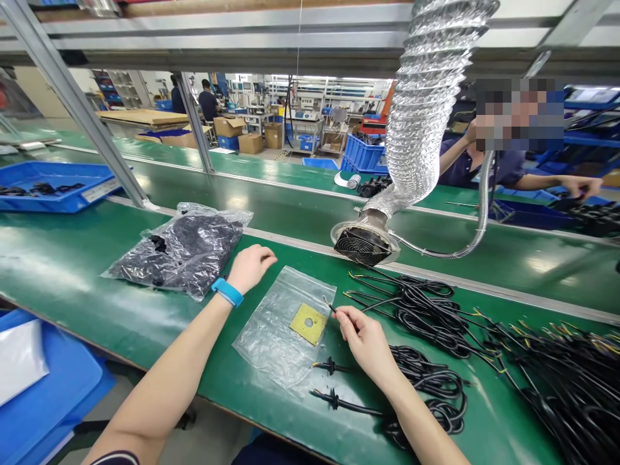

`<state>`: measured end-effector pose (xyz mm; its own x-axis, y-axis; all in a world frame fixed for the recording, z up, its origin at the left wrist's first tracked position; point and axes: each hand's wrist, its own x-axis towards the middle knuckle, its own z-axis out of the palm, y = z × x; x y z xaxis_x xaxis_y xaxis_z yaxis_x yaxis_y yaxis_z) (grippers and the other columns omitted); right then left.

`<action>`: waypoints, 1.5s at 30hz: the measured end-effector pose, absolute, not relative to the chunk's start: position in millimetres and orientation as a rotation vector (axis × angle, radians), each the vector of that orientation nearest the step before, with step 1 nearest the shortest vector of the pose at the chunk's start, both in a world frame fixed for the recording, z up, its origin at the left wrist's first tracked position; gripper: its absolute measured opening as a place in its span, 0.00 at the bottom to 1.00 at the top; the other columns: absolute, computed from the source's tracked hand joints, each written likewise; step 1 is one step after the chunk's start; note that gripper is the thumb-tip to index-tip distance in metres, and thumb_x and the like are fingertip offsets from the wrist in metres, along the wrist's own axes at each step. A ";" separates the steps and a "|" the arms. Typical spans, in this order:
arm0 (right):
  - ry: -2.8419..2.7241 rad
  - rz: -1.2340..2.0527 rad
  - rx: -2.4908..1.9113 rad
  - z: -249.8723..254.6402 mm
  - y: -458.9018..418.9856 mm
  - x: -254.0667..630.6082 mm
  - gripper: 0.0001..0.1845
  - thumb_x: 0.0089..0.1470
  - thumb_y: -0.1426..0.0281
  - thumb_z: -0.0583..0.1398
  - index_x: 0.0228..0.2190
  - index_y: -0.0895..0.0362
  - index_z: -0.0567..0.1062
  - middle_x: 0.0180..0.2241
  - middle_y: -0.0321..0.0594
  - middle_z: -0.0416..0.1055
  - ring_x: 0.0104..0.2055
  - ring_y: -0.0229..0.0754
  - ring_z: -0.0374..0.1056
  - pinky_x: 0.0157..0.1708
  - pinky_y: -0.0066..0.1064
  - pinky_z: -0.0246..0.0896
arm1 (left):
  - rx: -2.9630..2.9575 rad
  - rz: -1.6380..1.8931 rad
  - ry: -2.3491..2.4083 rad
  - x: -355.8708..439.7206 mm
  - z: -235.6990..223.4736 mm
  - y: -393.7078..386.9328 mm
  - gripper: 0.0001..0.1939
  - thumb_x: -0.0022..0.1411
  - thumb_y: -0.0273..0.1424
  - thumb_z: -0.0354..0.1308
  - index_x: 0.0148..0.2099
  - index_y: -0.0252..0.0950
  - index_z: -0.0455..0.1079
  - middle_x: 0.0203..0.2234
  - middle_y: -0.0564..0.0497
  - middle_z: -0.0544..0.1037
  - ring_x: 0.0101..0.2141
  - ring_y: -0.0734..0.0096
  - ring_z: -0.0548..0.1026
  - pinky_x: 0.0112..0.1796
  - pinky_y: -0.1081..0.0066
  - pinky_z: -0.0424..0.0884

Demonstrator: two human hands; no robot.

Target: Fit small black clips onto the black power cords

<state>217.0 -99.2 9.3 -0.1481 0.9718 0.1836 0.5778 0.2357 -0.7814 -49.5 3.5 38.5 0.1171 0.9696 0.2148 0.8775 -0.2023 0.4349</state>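
My right hand pinches a black cable near its stripped end, whose thin wires point up and left. Beneath that end lies a clear zip bag with a square yellow sponge on it, a round hole in its middle. My left hand, a blue band at its wrist, is above the bench with fingers curled together; what they hold, if anything, is hidden. Just left of it sits a clear plastic bag of small black parts. Two cables with black grommets lie below my right hand.
Coiled black cables and a large cable pile cover the right side. A fume extractor with a foil duct hangs over the bench. A blue tray stands far left. Across the bench, a person is working.
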 end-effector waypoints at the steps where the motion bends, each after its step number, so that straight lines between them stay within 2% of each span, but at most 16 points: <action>1: -1.804 0.735 -1.406 10.5 -99.4 216.4 0.23 0.62 0.53 0.50 0.32 0.56 0.74 0.18 0.34 0.65 0.20 0.38 0.60 0.22 0.27 0.55 | 2.061 0.830 1.598 -39.7 35.1 -0.1 0.12 0.64 0.36 0.56 0.40 0.35 0.77 0.35 0.45 0.80 0.36 0.64 0.78 0.39 0.67 0.72; 3: -1.780 0.729 -1.368 13.4 -100.3 215.2 0.22 0.61 0.53 0.50 0.31 0.56 0.74 0.21 0.36 0.68 0.23 0.39 0.63 0.24 0.28 0.57 | 1.743 0.945 1.140 -17.2 26.3 -9.9 0.14 0.60 0.38 0.60 0.40 0.33 0.77 0.31 0.46 0.80 0.32 0.67 0.78 0.37 0.67 0.74; 5: -1.779 0.708 -1.346 15.8 -101.3 214.5 0.23 0.62 0.53 0.50 0.30 0.56 0.74 0.25 0.38 0.72 0.26 0.39 0.65 0.26 0.28 0.58 | 1.483 0.914 0.875 3.8 17.4 -21.0 0.17 0.55 0.40 0.65 0.39 0.31 0.78 0.29 0.46 0.80 0.31 0.67 0.78 0.37 0.67 0.75; 7: -1.794 0.693 -1.353 17.1 -102.2 214.4 0.24 0.62 0.54 0.49 0.28 0.56 0.74 0.25 0.38 0.73 0.25 0.39 0.65 0.26 0.28 0.57 | 1.328 0.882 0.768 18.2 11.0 -30.3 0.18 0.52 0.39 0.68 0.40 0.31 0.78 0.30 0.46 0.81 0.32 0.68 0.78 0.39 0.66 0.75; 12: -1.807 0.694 -1.399 16.2 -102.3 214.9 0.25 0.62 0.54 0.48 0.24 0.56 0.71 0.21 0.35 0.69 0.21 0.37 0.61 0.24 0.27 0.53 | 1.243 0.931 0.746 25.1 5.9 -36.7 0.25 0.49 0.32 0.71 0.50 0.33 0.75 0.39 0.45 0.80 0.35 0.69 0.78 0.42 0.65 0.75; 16: -1.808 0.710 -1.411 15.2 -102.0 214.8 0.25 0.62 0.53 0.48 0.24 0.56 0.72 0.21 0.35 0.68 0.21 0.36 0.60 0.23 0.27 0.51 | 1.550 1.060 0.808 22.9 6.5 -35.8 0.12 0.53 0.30 0.67 0.42 0.33 0.78 0.39 0.45 0.77 0.37 0.69 0.76 0.43 0.65 0.74; 19: -1.809 0.726 -1.411 15.4 -102.1 214.8 0.25 0.62 0.53 0.48 0.25 0.56 0.72 0.21 0.35 0.67 0.20 0.36 0.58 0.22 0.27 0.51 | 1.803 1.134 0.864 23.7 9.1 -39.1 0.08 0.58 0.27 0.62 0.41 0.35 0.78 0.37 0.46 0.77 0.38 0.69 0.76 0.42 0.66 0.75; 27: -1.790 0.803 -1.403 15.6 -100.5 213.9 0.27 0.60 0.50 0.49 0.23 0.56 0.71 0.18 0.33 0.62 0.20 0.35 0.54 0.21 0.27 0.49 | 2.234 1.225 0.875 25.4 13.0 -50.0 0.15 0.62 0.22 0.55 0.49 0.37 0.74 0.40 0.47 0.79 0.40 0.67 0.76 0.43 0.65 0.75; 35: -1.643 1.027 -1.387 10.9 -97.2 215.2 0.30 0.56 0.44 0.51 0.23 0.57 0.71 0.15 0.28 0.50 0.18 0.33 0.45 0.18 0.26 0.40 | 2.513 1.289 0.754 24.4 10.4 -51.3 0.18 0.67 0.21 0.47 0.55 0.37 0.68 0.42 0.46 0.78 0.43 0.68 0.76 0.45 0.65 0.75; 45: -1.538 1.057 -1.385 9.4 -96.6 215.0 0.34 0.52 0.39 0.52 0.25 0.58 0.71 0.15 0.28 0.49 0.18 0.32 0.43 0.18 0.26 0.37 | 2.608 1.291 0.764 24.0 12.8 -52.3 0.16 0.69 0.23 0.46 0.56 0.36 0.67 0.41 0.46 0.78 0.41 0.68 0.76 0.42 0.66 0.75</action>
